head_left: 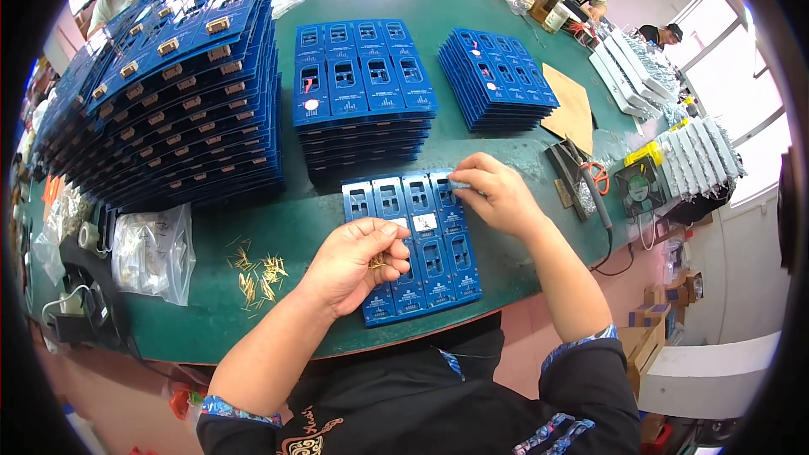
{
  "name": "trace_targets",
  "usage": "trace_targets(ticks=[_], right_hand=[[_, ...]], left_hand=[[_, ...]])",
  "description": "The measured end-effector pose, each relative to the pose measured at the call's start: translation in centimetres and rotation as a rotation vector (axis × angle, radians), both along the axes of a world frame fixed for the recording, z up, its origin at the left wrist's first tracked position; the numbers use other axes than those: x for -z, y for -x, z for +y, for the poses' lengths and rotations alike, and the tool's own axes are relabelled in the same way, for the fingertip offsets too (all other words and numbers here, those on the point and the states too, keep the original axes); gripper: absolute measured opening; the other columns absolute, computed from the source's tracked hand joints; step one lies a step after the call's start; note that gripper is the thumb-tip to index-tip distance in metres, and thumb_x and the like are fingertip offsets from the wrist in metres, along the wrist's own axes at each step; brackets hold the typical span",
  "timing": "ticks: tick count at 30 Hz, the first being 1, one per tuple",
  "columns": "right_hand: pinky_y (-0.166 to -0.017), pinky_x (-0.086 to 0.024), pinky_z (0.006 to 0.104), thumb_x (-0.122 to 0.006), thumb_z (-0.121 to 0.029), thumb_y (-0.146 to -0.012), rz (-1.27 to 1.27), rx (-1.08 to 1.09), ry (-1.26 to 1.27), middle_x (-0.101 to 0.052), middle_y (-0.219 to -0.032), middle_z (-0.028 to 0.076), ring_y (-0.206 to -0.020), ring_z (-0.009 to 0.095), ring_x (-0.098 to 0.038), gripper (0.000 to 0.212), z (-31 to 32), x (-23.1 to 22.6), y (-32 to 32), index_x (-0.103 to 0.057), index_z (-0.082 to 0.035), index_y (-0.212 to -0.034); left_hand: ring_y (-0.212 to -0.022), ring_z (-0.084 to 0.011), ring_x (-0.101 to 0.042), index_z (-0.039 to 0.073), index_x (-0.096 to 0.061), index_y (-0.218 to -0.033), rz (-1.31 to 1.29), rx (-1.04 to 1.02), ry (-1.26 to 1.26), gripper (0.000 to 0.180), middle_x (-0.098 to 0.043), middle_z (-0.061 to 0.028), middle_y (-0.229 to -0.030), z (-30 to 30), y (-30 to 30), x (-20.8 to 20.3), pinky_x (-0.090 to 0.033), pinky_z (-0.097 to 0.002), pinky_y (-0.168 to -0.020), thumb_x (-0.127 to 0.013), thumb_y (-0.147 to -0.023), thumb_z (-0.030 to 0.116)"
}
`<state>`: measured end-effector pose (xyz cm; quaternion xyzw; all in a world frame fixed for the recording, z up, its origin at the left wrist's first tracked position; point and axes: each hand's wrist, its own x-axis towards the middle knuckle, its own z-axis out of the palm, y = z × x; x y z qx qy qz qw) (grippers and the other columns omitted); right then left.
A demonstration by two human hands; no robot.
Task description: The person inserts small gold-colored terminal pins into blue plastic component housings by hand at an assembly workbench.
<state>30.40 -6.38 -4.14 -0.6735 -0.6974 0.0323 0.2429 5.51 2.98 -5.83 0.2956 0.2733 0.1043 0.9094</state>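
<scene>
A blue circuit board panel (pixel 434 259) lies flat on the green table in front of me, with rows of cut-out sections and a small white label (pixel 425 222). Over its left side, my left hand (pixel 350 263) is curled around several thin gold pins (pixel 377 261). The fingertips of my right hand (pixel 499 194) are pinched together at the panel's far right corner; whatever is between them is too small to make out. Loose gold pins (pixel 261 276) lie scattered on the table left of my left hand.
Stacks of blue panels stand at the left (pixel 185 101), middle (pixel 362 93) and far right (pixel 497 76). A soldering iron (pixel 597 194) and orange-handled scissors (pixel 599 177) lie right, beside a small fan (pixel 638 187). A clear plastic bag (pixel 153 253) sits left. Other people work across the table.
</scene>
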Motion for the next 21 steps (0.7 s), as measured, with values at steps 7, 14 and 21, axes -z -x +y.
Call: trace_targets(ticks=[7,14,21], right_hand=[[-0.075,-0.051,0.0345,-0.069,-0.006,-0.078,-0.044,-0.051,-0.029,-0.061,-0.098,0.011,-0.088,0.027,-0.063,0.021,-0.6,-0.4,1.3,-0.068,-0.006,-0.100],[-0.069,-0.049,0.0316,-0.070,-0.004,-0.080,0.495,-0.240,0.072,-0.062,-0.089,0.009,-0.082,0.022,-0.062,0.011,0.2,-1.8,6.1,-0.068,-0.003,-0.091],[-0.074,-0.047,0.0302,-0.066,-0.008,-0.085,0.706,-0.125,0.059,-0.060,-0.085,0.007,-0.080,0.020,-0.059,0.008,-0.2,0.1,5.7,-0.062,-0.001,-0.087]], left_hand=[[-0.068,-0.0148,-0.065,-0.001,-0.060,-0.101,-0.028,0.040,-0.003,0.022,-0.065,-0.0070,-0.080,-0.3,-0.3,-0.1,-0.053,-0.0228,-0.061,-0.054,-0.098,0.019],[-0.067,-0.0134,-0.064,0.002,-0.060,-0.094,-0.080,0.114,-0.007,0.021,-0.065,-0.0061,-0.078,-0.4,-0.1,0.4,-0.053,-0.0227,-0.060,-0.053,-0.098,0.022],[-0.067,-0.0133,-0.063,0.002,-0.059,-0.096,-0.073,0.099,-0.020,0.020,-0.064,-0.0053,-0.078,-0.5,0.0,0.4,-0.052,-0.0228,-0.060,-0.053,-0.098,0.022]])
